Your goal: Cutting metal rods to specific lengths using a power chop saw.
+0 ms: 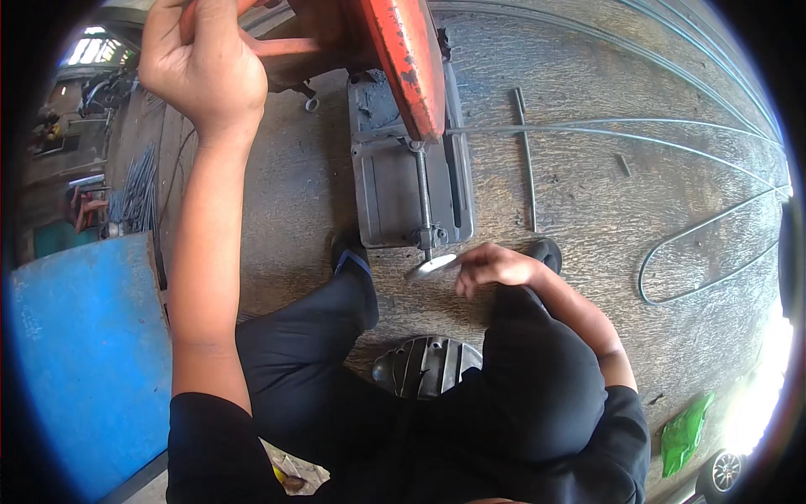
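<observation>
A cut-off saw with a chipped orange guard [405, 63] stands on a grey metal base [382, 193] in front of me. At the upper left my left hand [206, 63] is closed around the saw's orange handle [285, 46]. From the base a threaded clamp screw [423, 185] runs toward me and ends in a round metal crank wheel [432, 267]. Beside that wheel is my right hand [499, 267], its fingers loosely bent and apart, the index fingertip at or near the rim; contact is unclear. Long thin metal rods [604, 124] reach in from the right to the saw.
On the floor right of the base lie a cut rod [527, 168] and a short piece [625, 165]. A bent rod loop [642, 277] is farther right. A ribbed metal part [428, 365] sits between my legs. At left stands a blue panel [92, 353]; a green bag [684, 437] lies lower right.
</observation>
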### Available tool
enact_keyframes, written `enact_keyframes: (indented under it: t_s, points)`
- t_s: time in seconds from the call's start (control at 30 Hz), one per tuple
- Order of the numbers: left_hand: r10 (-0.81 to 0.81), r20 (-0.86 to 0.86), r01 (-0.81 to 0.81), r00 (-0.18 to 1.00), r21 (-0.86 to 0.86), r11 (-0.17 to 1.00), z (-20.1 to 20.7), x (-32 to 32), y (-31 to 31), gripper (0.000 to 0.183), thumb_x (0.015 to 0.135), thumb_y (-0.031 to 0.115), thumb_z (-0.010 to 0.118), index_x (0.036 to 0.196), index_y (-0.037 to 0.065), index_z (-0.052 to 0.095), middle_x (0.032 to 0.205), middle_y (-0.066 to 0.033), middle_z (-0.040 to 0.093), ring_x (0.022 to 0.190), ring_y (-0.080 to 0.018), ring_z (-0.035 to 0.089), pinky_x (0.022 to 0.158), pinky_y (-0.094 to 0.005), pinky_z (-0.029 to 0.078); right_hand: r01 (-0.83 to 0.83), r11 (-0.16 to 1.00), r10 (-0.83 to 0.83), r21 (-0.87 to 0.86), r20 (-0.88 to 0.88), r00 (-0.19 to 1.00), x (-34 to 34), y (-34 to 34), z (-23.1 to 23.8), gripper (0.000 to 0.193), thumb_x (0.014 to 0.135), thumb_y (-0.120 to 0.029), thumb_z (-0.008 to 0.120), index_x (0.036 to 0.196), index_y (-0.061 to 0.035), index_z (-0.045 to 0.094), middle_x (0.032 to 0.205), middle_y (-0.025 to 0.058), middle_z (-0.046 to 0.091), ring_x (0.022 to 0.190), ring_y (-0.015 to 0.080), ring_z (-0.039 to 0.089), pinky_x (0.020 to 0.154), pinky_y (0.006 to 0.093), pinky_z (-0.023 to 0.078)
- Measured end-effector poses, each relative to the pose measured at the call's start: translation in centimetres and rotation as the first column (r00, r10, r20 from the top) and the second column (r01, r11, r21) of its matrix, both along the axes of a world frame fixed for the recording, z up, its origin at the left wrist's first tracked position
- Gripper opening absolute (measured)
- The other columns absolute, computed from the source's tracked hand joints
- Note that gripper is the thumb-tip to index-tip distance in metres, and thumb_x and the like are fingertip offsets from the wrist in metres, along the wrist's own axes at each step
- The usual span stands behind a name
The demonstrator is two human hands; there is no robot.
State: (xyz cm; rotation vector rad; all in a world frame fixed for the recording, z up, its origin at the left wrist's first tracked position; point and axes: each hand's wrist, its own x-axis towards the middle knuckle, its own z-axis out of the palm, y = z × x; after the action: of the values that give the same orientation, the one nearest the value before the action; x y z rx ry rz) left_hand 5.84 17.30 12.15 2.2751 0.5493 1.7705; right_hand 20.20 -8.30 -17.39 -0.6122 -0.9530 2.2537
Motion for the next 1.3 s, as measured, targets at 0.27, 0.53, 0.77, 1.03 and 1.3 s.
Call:
enact_keyframes:
  t_s: [0.27,0.53,0.77,1.03,1.3]
  points:
    - [0.035,-0.026,-0.033,0.999,0.073,0.997,0.1,0.0,0.5,0.015,0.088,0.005,0.049,0.097,-0.001,0.06,0.092,-0.0052,0.061,0.087,-0.0128,0.056,0.082,-0.0255,0.044,-0.067,0.958,-0.129,0.28,0.627,0.768,-5.7,-0.5,-6.5,0.062,0.083,-0.037,0.064,0.125,0.005,0.048,0.11,0.0212,0.061,0.104,0.027,0.059,0.091,0.0365,0.044]
    - [-0.052,-0.023,0.053,0.998,0.077,0.996,0.0,-0.2,0.2,0.015,0.088,0.005,0.05,0.095,-0.001,0.061,0.092,-0.0053,0.061,0.087,-0.0127,0.056,0.082,-0.025,0.043,-0.217,0.976,0.213,0.002,-0.196,0.957,-3.7,0.8,1.8,0.048,0.081,-0.024,0.062,0.119,0.0048,0.055,0.096,0.017,0.067,0.086,0.0247,0.066,0.074,0.0325,0.053]
    - [-0.11,-0.039,0.112,0.993,0.069,0.991,0.2,0.1,-0.6,0.016,0.088,0.005,0.048,0.096,-0.001,0.061,0.092,-0.0054,0.061,0.087,-0.013,0.056,0.083,-0.0261,0.043,-0.143,0.918,-0.233,0.369,0.796,0.558,-3.6,0.8,-4.3,0.047,0.08,-0.032,0.062,0.113,0.0011,0.056,0.103,0.0231,0.063,0.101,0.0349,0.059,0.086,0.0407,0.047]
    - [-0.064,-0.053,0.071,0.997,0.135,0.988,-0.1,0.2,-0.1,0.016,0.089,0.005,0.048,0.096,0.0,0.061,0.093,-0.0051,0.061,0.089,-0.0128,0.056,0.083,-0.0263,0.043,-0.146,0.989,0.142,-0.008,-0.173,0.975,-3.7,0.3,-0.8,0.037,0.083,-0.014,0.06,0.116,0.0032,0.058,0.103,0.0188,0.065,0.096,0.0255,0.064,0.084,0.031,0.051]
    - [-0.076,-0.009,0.076,0.997,0.045,0.996,-0.1,0.0,-0.5,0.016,0.088,0.006,0.049,0.097,-0.001,0.061,0.092,-0.0057,0.062,0.086,-0.0129,0.058,0.081,-0.0254,0.044,-0.165,0.933,-0.157,0.321,0.772,0.616,-3.2,0.7,-4.8,0.046,0.079,-0.024,0.064,0.115,0.0042,0.057,0.104,0.0208,0.064,0.096,0.0287,0.063,0.085,0.0358,0.049]
